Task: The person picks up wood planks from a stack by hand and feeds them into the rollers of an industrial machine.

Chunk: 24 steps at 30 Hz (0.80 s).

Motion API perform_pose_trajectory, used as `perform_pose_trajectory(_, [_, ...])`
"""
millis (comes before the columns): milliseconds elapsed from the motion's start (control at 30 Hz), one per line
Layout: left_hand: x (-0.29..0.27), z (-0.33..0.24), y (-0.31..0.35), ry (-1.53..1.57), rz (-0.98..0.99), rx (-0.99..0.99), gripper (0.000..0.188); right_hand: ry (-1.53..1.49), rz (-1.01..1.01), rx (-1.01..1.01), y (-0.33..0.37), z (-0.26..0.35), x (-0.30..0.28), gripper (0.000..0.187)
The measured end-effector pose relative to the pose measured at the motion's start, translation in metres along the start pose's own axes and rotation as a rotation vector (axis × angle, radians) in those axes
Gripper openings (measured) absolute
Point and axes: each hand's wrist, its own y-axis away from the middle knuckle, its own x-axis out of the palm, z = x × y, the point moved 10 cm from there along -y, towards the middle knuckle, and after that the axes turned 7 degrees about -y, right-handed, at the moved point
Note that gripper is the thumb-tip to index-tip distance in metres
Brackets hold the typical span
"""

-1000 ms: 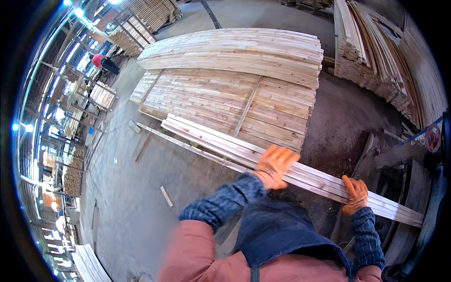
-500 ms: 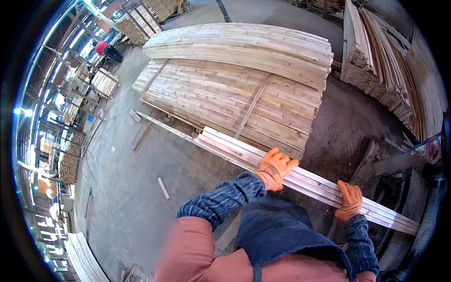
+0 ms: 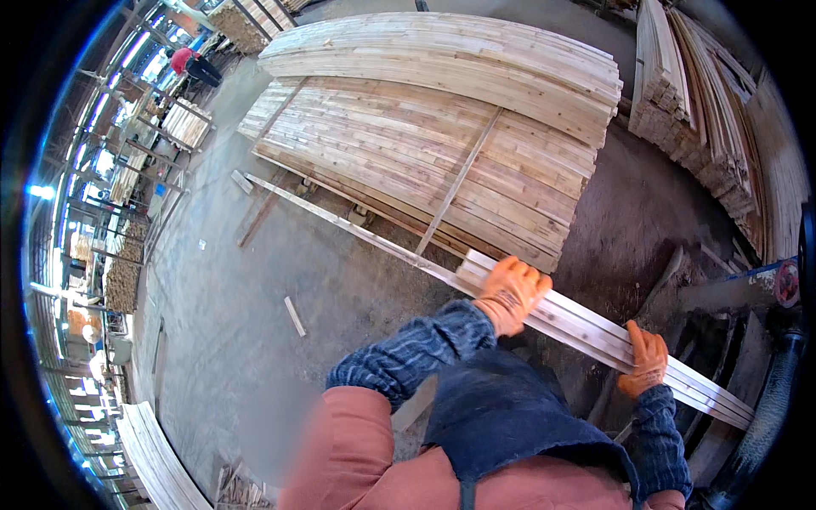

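Note:
Several pale wooden strips [image 3: 586, 324] lie side by side in front of me, slanting down to the right. My left hand [image 3: 512, 297], in an orange glove, has its fingers wrapped over them near their stepped left ends. Farther right, my right hand [image 3: 646, 360], also gloved in orange, grips the same strips with its fingers over the far edge. One longer strip [image 3: 357, 229] runs on from the bundle to the upper left, beside the large board stack. The gloves hide parts of the strips.
A large stack of boards [image 3: 408, 127] with cross slats stands ahead. More timber [image 3: 688, 127] is piled at the far right. A metal frame with a blue-grey pipe [image 3: 769, 399] stands at the right. Another person [image 3: 194, 66] bends over far left. An offcut [image 3: 294, 315] lies on the floor.
The left ends of the shorter strips now lie much closer to my left hand. Both hands keep their hold. The view has tilted slightly, so the board stack sits higher.

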Motion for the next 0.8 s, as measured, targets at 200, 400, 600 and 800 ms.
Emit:
perform_pose_trajectory(200, [-0.001, -0.060, 0.002, 0.330, -0.029, 0.190, 0.077, -0.166, 0.071, -0.209, -0.047, 0.118, 0.030, 0.094])
perform_pose_trajectory(400, [0.032, 0.072, 0.016, 1.016, -0.177, -0.099, 0.051, -0.273, 0.137, -0.085, -0.089, 0.169, 0.018, 0.073])
perform_pose_trajectory(600, [0.302, 0.220, 0.122, 1.251, 0.251, -0.896, 0.061, -0.751, 0.156, 0.100, -0.165, 0.233, 0.078, 0.060])
perform_pose_trajectory(800, [0.466, 0.328, 0.240, 1.595, 0.043, -1.457, 0.079, -0.881, 0.060, 0.865, -0.088, 0.036, 0.353, 0.071])
